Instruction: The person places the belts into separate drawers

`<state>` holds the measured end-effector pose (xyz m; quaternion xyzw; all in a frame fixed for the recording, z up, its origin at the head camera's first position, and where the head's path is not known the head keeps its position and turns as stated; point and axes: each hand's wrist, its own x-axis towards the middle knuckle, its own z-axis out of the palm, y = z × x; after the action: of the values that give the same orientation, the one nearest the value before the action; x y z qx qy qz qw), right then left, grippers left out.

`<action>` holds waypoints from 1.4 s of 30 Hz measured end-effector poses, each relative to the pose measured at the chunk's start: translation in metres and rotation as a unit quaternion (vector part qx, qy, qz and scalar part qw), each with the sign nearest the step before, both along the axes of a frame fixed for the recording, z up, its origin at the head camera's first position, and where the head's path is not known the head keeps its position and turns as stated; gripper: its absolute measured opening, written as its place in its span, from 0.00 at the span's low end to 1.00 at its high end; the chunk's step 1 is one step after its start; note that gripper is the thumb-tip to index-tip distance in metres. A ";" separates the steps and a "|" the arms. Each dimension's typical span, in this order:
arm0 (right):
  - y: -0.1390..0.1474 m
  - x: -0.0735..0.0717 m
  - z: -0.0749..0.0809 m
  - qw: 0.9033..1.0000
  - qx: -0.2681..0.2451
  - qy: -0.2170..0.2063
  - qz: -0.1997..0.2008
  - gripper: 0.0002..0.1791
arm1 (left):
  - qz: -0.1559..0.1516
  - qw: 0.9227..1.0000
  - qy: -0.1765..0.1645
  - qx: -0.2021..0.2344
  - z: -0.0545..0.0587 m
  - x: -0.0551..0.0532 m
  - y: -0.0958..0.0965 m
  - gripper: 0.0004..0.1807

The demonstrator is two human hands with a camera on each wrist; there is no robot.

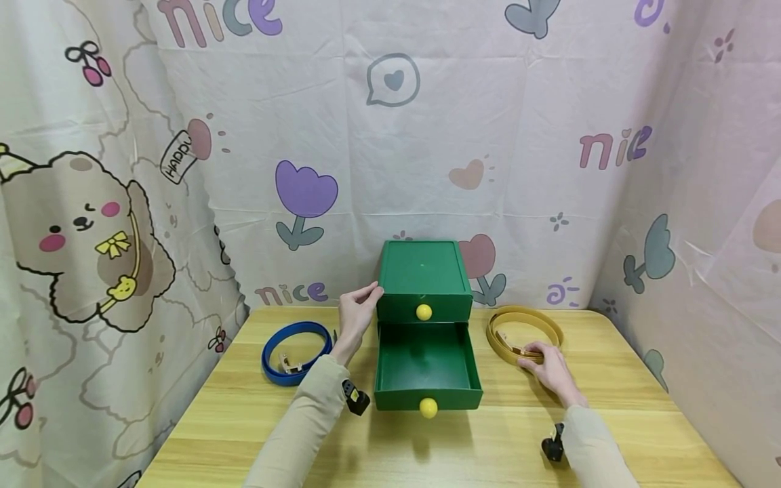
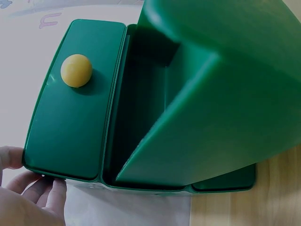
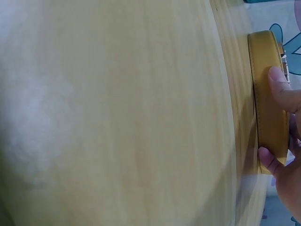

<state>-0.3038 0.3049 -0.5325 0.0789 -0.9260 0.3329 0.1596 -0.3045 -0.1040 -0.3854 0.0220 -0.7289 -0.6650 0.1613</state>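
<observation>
A green drawer cabinet (image 1: 422, 268) stands at the back middle of the table, its top drawer closed. Below that, a drawer (image 1: 396, 401) with a yellow ball knob (image 1: 429, 408) is pulled out, and its inside is bare. My left hand (image 1: 356, 318) grips the cabinet's upper left front corner; in the left wrist view the thumb lies over the top edge and the fingers (image 2: 57, 195) bend along the side. At the right, my right hand (image 1: 552, 369) pinches the near side of a coiled yellow belt (image 3: 270, 125), thumb on its outer face. The buckle lies inside the coil.
A coiled blue belt (image 1: 268, 359) with a metal buckle lies left of the cabinet, beside my left forearm. The wooden table (image 1: 476, 454) ends against a printed curtain (image 1: 415, 169) at the back. Another green drawer front (image 2: 228, 181) shows beneath the open drawer.
</observation>
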 end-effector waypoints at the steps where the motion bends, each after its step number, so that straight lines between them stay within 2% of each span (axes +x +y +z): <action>1: 0.000 0.000 0.000 1.000 -0.002 0.003 0.001 0.14 | 0.000 1.000 0.000 0.000 0.000 0.000 0.000 0.17; 15: -0.001 0.001 -0.001 0.999 -0.001 0.031 0.008 0.12 | -0.005 1.000 0.001 -0.001 0.000 0.001 0.000 0.18; 19: -0.001 0.001 0.000 1.000 0.000 0.024 0.008 0.12 | -0.006 1.000 0.001 -0.001 0.001 0.001 0.000 0.18; 28: 0.000 0.002 0.003 1.000 0.002 -0.019 0.000 0.13 | -0.006 1.000 0.000 0.000 0.002 0.001 0.000 0.18; 35: 0.001 0.003 0.003 1.000 -0.002 -0.015 -0.011 0.10 | -0.004 1.000 0.001 -0.001 0.003 0.001 0.001 0.18; 42: 0.003 0.004 0.006 1.000 -0.015 -0.005 -0.012 0.12 | -0.007 1.000 0.001 0.000 0.002 0.001 0.001 0.18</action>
<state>-0.3000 0.3075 -0.5266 0.0639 -0.9226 0.3449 0.1605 -0.3034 -0.1032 -0.3832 0.0163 -0.7288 -0.6662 0.1573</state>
